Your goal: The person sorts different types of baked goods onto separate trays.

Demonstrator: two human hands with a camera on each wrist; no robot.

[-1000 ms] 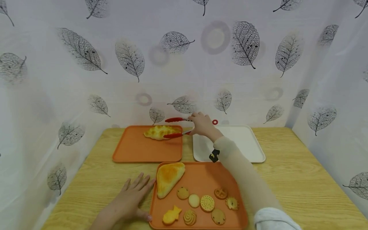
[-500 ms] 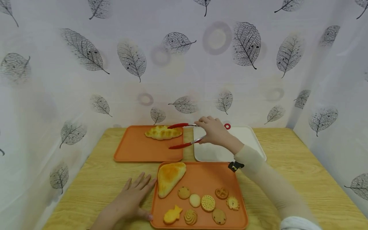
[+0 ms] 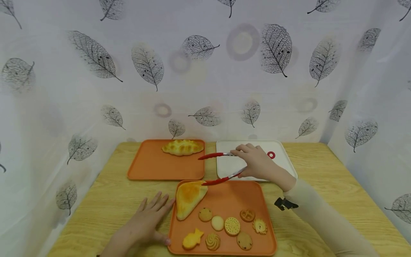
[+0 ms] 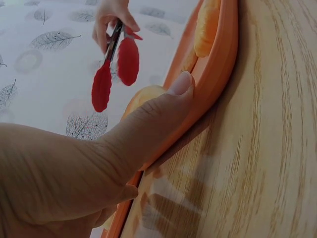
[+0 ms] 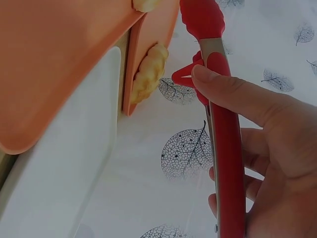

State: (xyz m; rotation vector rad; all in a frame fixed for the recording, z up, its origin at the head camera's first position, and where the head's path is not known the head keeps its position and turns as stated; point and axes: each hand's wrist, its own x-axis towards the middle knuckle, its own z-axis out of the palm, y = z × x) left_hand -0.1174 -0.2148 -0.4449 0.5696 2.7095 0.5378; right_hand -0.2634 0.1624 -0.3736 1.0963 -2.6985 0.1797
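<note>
My right hand (image 3: 258,163) grips a pair of red-tipped metal tongs (image 5: 229,148), their arms spread apart with nothing between the tips. In the head view the lower tip overlaps the corner of a triangular golden bread (image 3: 189,200) on the near orange tray (image 3: 237,191). My left hand (image 3: 144,221) lies with fingers spread at that tray's left edge; in the left wrist view its thumb (image 4: 153,111) rests against the rim. A long, bumpy loaf of bread (image 3: 182,147) sits on the far orange tray (image 3: 160,167).
On the near tray lie several biscuits, among them a fish-shaped one (image 3: 192,239), a swirl (image 3: 212,242) and a pretzel (image 3: 247,215). A white tray (image 3: 226,167) stands at the back right, beneath the right hand. A leaf-patterned curtain (image 3: 205,78) encloses the wooden table (image 3: 334,185).
The tongs have come off the long loaf, opened wider, and moved right and toward me, over the near tray's back edge. The loaf stays on the far tray; my left hand keeps its place.
</note>
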